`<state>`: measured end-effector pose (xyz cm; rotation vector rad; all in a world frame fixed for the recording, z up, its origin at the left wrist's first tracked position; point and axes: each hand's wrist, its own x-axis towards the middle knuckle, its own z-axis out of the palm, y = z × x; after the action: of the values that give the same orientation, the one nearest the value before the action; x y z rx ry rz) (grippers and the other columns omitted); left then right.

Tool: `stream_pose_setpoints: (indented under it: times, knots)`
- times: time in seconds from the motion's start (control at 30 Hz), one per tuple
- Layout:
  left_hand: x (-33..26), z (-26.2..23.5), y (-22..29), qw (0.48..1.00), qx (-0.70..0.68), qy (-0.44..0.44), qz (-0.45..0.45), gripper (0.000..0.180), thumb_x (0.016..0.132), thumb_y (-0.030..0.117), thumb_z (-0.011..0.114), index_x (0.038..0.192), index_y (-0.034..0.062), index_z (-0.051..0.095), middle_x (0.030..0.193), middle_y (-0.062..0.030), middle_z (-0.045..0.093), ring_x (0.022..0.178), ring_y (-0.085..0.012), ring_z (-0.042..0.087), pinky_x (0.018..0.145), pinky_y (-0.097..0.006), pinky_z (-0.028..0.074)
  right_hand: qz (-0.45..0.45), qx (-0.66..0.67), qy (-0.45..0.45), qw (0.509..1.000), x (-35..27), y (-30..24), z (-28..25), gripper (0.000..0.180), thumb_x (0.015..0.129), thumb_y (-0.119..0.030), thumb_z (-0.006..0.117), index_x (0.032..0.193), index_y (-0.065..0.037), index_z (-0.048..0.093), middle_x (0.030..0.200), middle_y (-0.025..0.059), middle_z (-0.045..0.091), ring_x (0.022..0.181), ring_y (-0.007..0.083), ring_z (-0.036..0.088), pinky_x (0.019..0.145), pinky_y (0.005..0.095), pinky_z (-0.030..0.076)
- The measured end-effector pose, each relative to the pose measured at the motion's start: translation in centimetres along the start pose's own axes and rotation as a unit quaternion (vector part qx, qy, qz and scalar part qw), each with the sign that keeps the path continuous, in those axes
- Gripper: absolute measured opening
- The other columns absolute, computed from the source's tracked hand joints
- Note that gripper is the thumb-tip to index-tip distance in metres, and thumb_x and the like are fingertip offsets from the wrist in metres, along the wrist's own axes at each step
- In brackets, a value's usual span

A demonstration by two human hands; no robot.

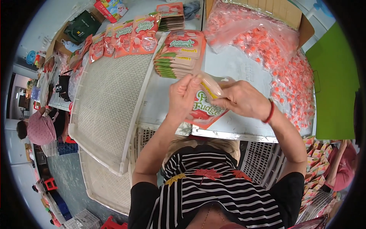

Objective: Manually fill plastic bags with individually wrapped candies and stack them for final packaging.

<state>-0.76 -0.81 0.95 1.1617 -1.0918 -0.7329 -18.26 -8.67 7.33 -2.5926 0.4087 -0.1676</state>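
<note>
Head view: left hand (182,96) and right hand (244,100) both pinch one pouch (207,108) near its top, over the counter (237,63) by its near edge. Uneven pull could tear it or let a corner slip. Grip points covered; mouth unclear, can't tell if filled.

Dark green bag (79,26), lime-green panel (331,87)
</note>
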Motion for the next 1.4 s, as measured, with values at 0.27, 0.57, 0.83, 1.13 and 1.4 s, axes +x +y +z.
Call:
stream_pose_setpoints:
  times: [0.27, 0.57, 0.83, 1.13, 1.4]
  knots:
    - [-0.3, -1.5, 0.2, 0.997, 0.005, 0.035, 0.063, 0.027, 0.095, 0.020, 0.057, 0.079, -0.0019, 0.055, 0.059, 0.0058, 0.046, 0.059, -0.0023, 0.036, 0.050, -0.020, 0.034, -0.044, -0.097, 0.251, 0.962, 0.0, -1.6, -0.7, 0.020, 0.067, -0.009, 0.077, 0.074, 0.000, 0.060, 0.115, 0.0148, 0.055, 0.100, 0.0289, 0.056, 0.090, 0.0416, 0.043]
    - [-0.5, -3.0, 1.2, 0.992, -0.084, -0.061, -0.068, 0.014, 0.089, 0.009, 0.063, 0.098, -0.0014, 0.065, 0.080, 0.0008, 0.065, 0.068, -0.0015, 0.053, 0.060, -0.020, 0.045, 0.012, -0.018, 0.252, 0.967, 0.7, -1.3, -0.2, 0.023, 0.072, -0.015, 0.077, 0.078, -0.002, 0.059, 0.070, 0.0087, 0.059, 0.066, 0.0259, 0.058, 0.071, 0.0348, 0.049]
    - [-1.1, -2.7, 0.5, 1.000, -0.020, -0.016, -0.016, 0.014, 0.087, 0.009, 0.065, 0.096, -0.0009, 0.067, 0.081, -0.0013, 0.068, 0.070, -0.0027, 0.056, 0.061, -0.021, 0.048, 0.016, 0.060, 0.125, 0.990, 1.1, -0.6, -0.1, 0.027, 0.076, -0.020, 0.075, 0.078, 0.002, 0.060, 0.068, 0.0138, 0.057, 0.060, 0.0265, 0.056, 0.058, 0.0355, 0.047]
    - [-0.3, -4.2, 2.5, 0.993, -0.111, 0.009, -0.043, 0.012, 0.087, 0.007, 0.064, 0.094, -0.0026, 0.067, 0.080, 0.0001, 0.067, 0.071, -0.0017, 0.054, 0.060, -0.020, 0.045, 0.053, 0.111, 0.104, 0.987, 2.1, -1.2, -0.2, 0.023, 0.078, -0.015, 0.073, 0.074, 0.003, 0.058, 0.067, 0.0164, 0.058, 0.060, 0.0308, 0.057, 0.054, 0.0358, 0.046]
    - [0.2, -7.0, 0.6, 0.998, -0.062, 0.006, -0.016, 0.008, 0.087, 0.005, 0.063, 0.088, -0.0028, 0.064, 0.079, 0.0011, 0.066, 0.072, -0.0008, 0.052, 0.062, -0.019, 0.045, 0.095, 0.200, 0.089, 0.971, 3.3, -1.5, 0.7, 0.021, 0.080, -0.014, 0.069, 0.076, 0.003, 0.059, 0.071, 0.0187, 0.057, 0.063, 0.0359, 0.055, 0.056, 0.0391, 0.044]
